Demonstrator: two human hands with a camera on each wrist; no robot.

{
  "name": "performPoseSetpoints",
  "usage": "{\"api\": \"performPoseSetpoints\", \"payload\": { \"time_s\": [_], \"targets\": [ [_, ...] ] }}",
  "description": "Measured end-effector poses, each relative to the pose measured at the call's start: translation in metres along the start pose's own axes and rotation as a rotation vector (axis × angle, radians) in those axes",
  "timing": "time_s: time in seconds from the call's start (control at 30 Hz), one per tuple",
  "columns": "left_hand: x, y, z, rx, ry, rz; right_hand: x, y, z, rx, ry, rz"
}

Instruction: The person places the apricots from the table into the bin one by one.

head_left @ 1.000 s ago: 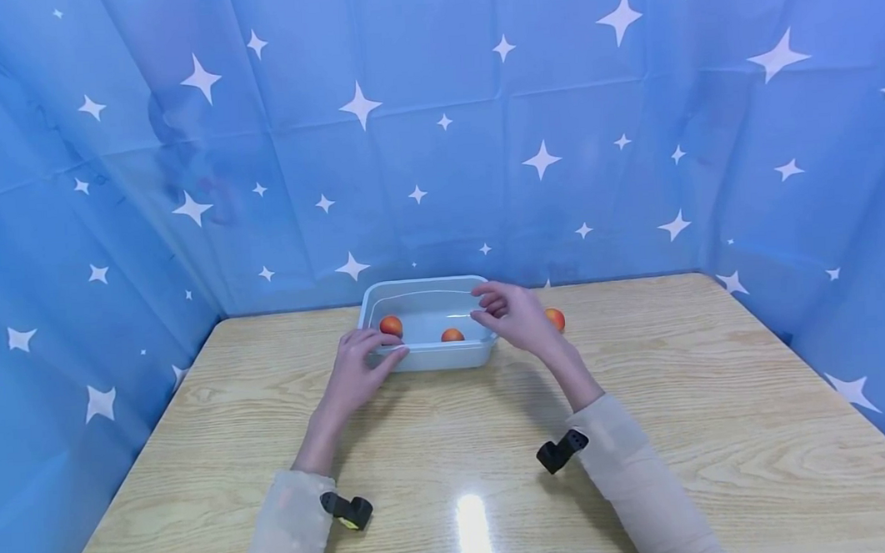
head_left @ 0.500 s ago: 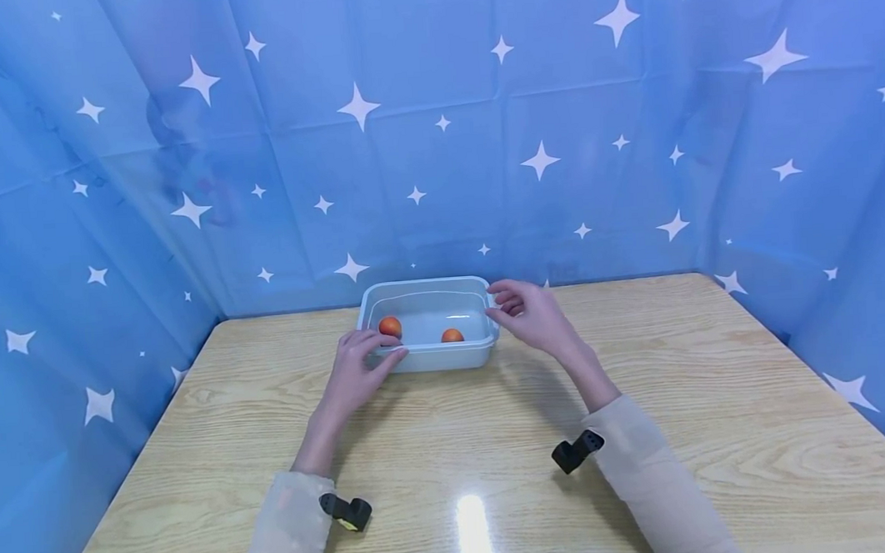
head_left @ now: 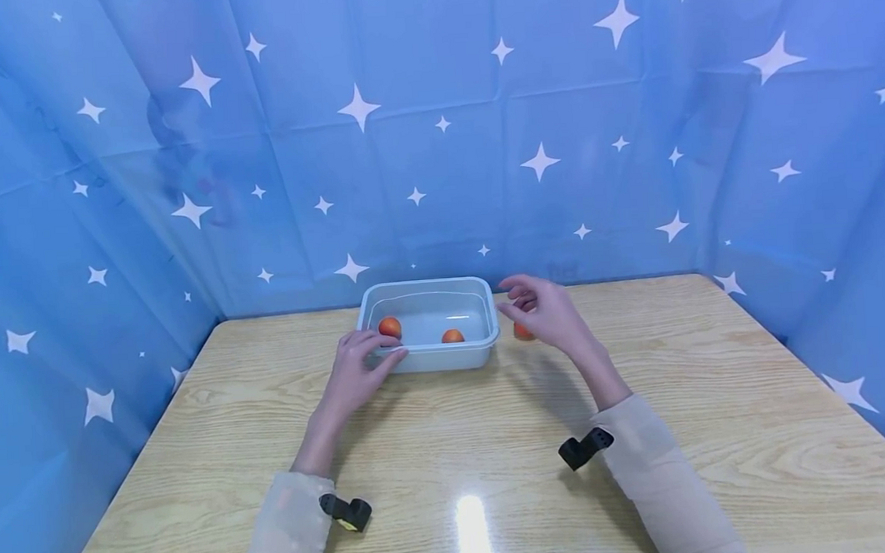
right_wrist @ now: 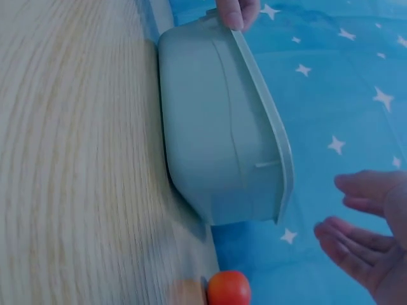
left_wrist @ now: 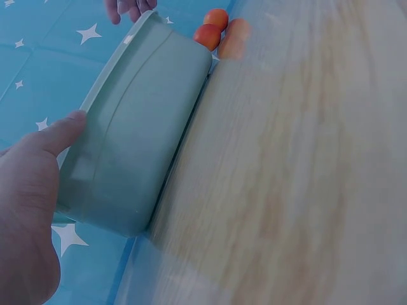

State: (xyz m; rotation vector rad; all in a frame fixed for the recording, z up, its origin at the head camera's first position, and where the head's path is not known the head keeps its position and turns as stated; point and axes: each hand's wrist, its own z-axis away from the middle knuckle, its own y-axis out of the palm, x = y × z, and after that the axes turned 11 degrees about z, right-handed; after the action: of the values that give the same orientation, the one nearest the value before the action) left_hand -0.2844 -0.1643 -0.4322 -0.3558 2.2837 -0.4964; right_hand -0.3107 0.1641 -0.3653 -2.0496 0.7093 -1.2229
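A pale blue plastic tub stands near the back of the table. My left hand grips its near-left rim, thumb along the outside and fingers over the edge; in the left wrist view the thumb presses the rim. Inside the tub lie two orange-red round fruits, one at the left and one near the front wall. To the right of the tub, my right hand hovers with loosely bent fingers and nothing in them. Below it another orange-red fruit is partly hidden by the hand.
The left wrist view shows two fruits, an upper one and a lower one, on the table beyond the tub. The wooden table ends at a blue star-patterned curtain behind and at both sides.
My right hand has moved right, from over the tub's right end to beside it, above the fruit there. The left hand and the tub stay in place.
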Motion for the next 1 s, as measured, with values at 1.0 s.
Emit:
{"api": "performPoseSetpoints", "payload": {
  "time_s": [1.0],
  "targets": [
    [0.000, -0.002, 0.001, 0.009, -0.022, -0.006, -0.046, -0.023, 0.006, 0.014, 0.095, 0.019]
  ]
}}
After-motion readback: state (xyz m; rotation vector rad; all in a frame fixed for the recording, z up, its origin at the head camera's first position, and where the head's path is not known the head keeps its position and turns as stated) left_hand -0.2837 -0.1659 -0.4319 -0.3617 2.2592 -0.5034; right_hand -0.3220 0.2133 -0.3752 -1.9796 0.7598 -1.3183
